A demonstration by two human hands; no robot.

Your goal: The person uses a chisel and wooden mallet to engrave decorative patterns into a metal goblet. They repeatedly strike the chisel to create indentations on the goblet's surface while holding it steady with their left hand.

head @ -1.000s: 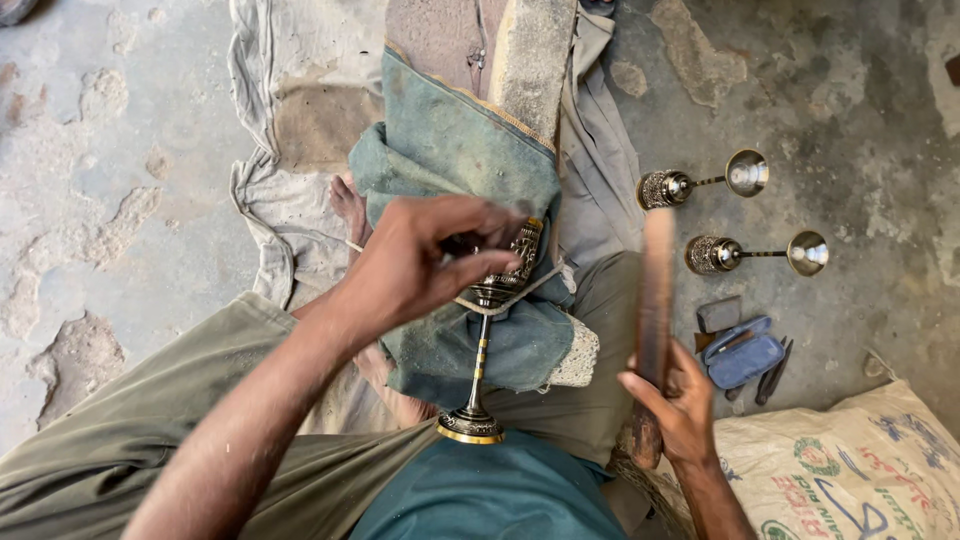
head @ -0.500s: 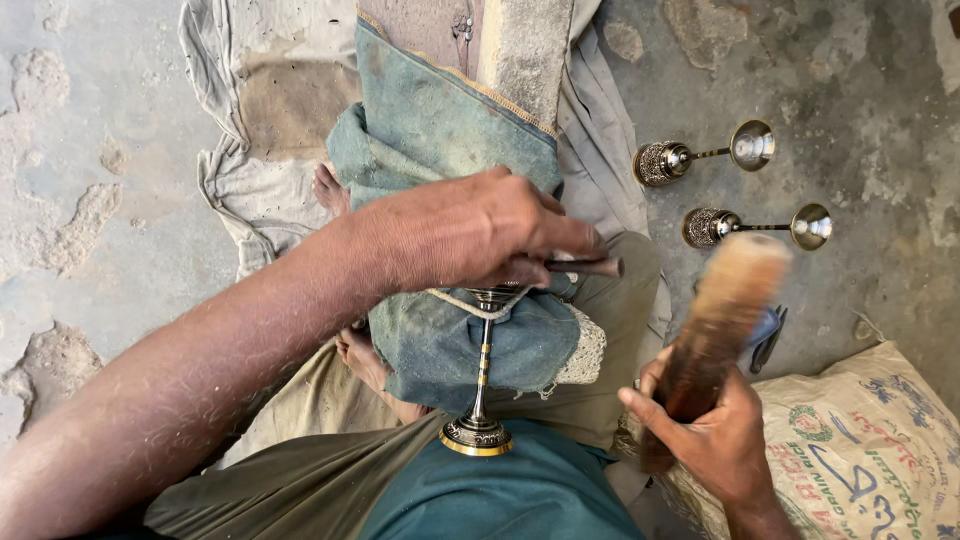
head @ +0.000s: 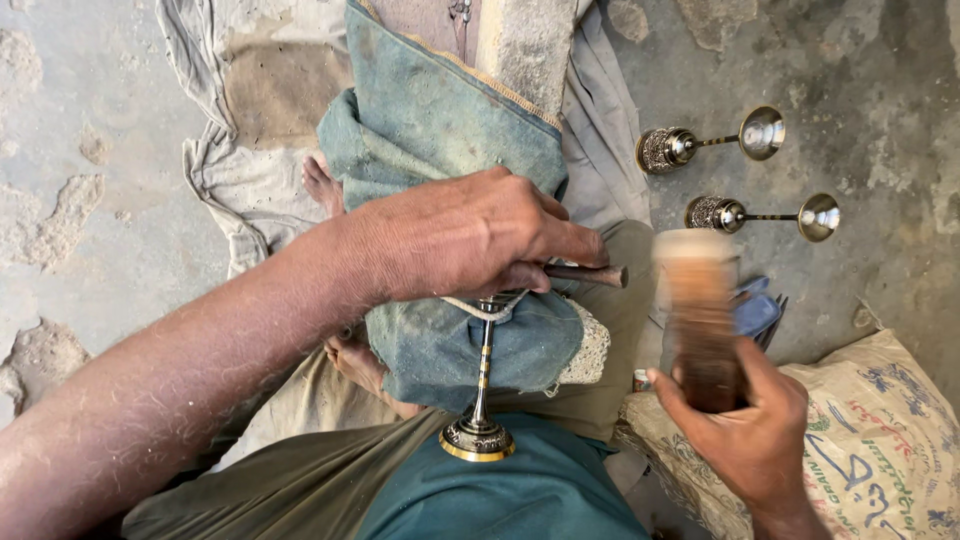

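My left hand (head: 470,240) is closing around a dark metal punch (head: 585,275), its tip sticking out past my fingers (head: 560,240), over the brass goblet (head: 480,400) lying on the blue cloth-wrapped block (head: 440,130) beneath them. My right hand (head: 745,430) is gripping a blurred wooden mallet (head: 700,310).

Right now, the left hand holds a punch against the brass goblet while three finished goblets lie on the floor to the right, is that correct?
Not quite: the head view shows two finished goblets on the floor, not three. The left hand does hold a punch against the brass goblet.
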